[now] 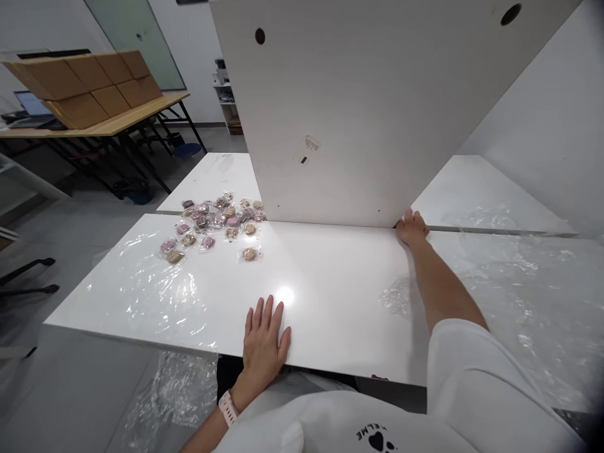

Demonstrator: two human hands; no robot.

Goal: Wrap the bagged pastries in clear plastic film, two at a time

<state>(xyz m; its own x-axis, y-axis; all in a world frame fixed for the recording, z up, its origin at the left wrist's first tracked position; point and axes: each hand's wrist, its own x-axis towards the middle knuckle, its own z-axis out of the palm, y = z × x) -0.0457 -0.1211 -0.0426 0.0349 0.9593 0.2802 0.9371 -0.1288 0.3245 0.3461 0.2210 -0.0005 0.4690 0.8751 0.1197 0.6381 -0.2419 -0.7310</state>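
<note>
A tall white panel (349, 119) stands on the white desk (325, 314), its lower edge near the seam with a second white top behind, so the step in hand looks to be steadying or placing this panel. The next move would seem to call for a sure hold at the lower corners, since one hand at one corner gives little control over something so tall.

Of the hands, the left hand (263, 346) lies palm down near the desk's front edge, fingers out and only slightly apart, with nothing in it. The right hand (413, 228) is stretched out to the panel's lower right corner, fingers bent against it; whether they grip it or merely rest there, I cannot tell from this angle.

Around the work, a wooden-topped desk (141, 113) well off to the left carries a double row of brown boxes (108, 100), with a blue stool (187, 150) near it. Clear plastic film (519, 289) spreads over the right side, under and beyond the outstretched arm, and could snag if the panel slid that way.

Small clear packets (231, 221) with round pink, tan and brown pieces are scattered on the left, some just beside the panel's lower left corner; those would be first in the way of a leftward shift.
</note>
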